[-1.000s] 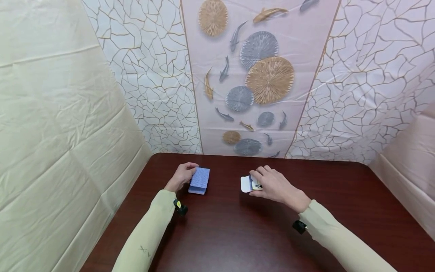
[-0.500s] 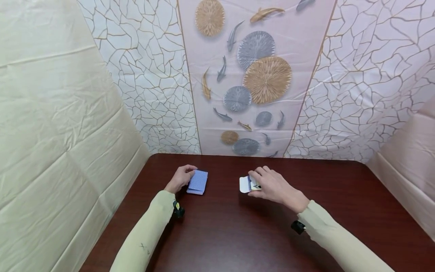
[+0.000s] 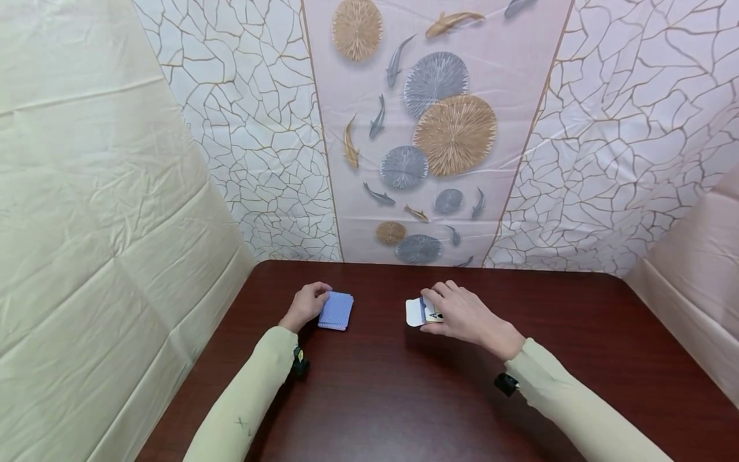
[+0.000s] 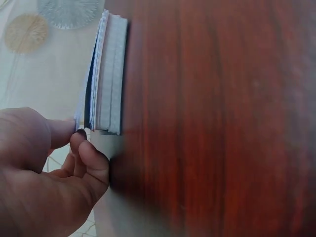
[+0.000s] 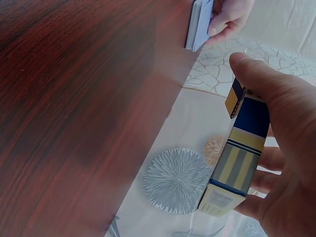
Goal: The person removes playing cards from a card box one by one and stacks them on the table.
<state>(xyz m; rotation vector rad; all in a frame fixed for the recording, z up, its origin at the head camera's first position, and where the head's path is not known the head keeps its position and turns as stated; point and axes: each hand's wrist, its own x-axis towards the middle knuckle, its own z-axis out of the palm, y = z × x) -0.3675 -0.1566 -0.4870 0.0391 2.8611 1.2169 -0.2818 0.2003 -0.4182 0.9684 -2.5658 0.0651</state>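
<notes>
Left hand [image 3: 305, 306] pinching a card [image 4: 82, 101] by its edge, right hand [image 3: 462, 314] gripping a card box [image 5: 236, 165].
The card slants off a blue-backed deck [image 4: 109, 74] on the table [image 3: 358, 398], long axis front to back; the box lies crosswise, white flap [image 3: 414, 312] pointing left.

This looks like a cloth-lined booth; whether it stands in a home or an office cannot be told. A dark wood-grain table [image 3: 369, 398] with rounded far corners has a fish-printed cloth [image 3: 277, 128] behind its far edge and a creased cream sheet [image 3: 115, 192] along its left edge.
</notes>
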